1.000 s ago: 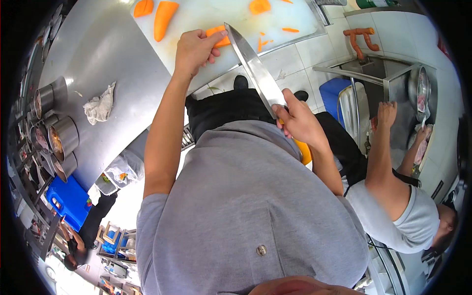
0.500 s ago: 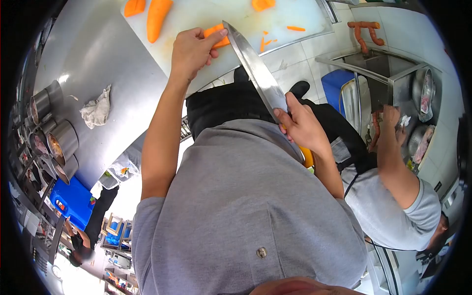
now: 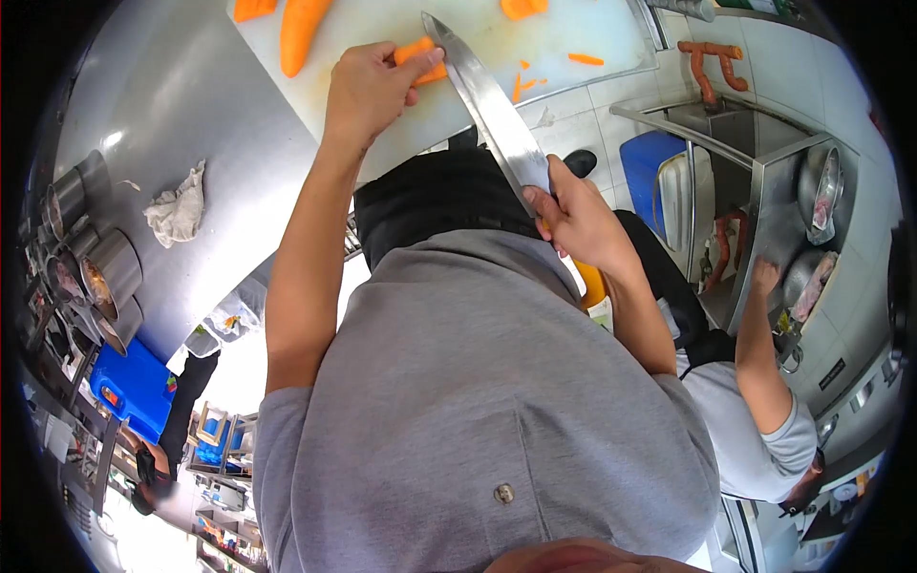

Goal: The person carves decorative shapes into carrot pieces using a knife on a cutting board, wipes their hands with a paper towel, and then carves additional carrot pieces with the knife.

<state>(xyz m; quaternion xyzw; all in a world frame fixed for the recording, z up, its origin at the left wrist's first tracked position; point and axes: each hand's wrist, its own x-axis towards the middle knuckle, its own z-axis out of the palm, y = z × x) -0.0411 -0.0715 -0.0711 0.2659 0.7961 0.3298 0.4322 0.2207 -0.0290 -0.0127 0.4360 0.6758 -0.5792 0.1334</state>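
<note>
On the white cutting board (image 3: pixel 382 24) my left hand (image 3: pixel 374 88) pinches an orange piece that looks like carrot (image 3: pixel 420 59). Right beside that piece is the blade of a large knife (image 3: pixel 495 113). My right hand (image 3: pixel 578 212) is wrapped round the knife's handle, with a bit of yellow showing at the fingers. A long carrot piece (image 3: pixel 301 36) and a shorter chunk (image 3: pixel 253 9) lie left of my left hand. Another chunk (image 3: pixel 523 9) and thin orange slivers (image 3: pixel 586 59) lie on the board's right part.
A crumpled cloth (image 3: pixel 177 208) lies on the steel table (image 3: pixel 224 143), with metal pots (image 3: pixel 113 272) at its left. A co-worker (image 3: pixel 755 420) stands at a steel sink (image 3: pixel 764 172) on the right. Another person (image 3: pixel 148 468) is at the lower left, beside a blue container (image 3: pixel 134 390).
The knife's tip has moved up, slightly past the orange piece. My left hand still pinches that piece. The co-worker on the right has shifted, with an arm now lower.
</note>
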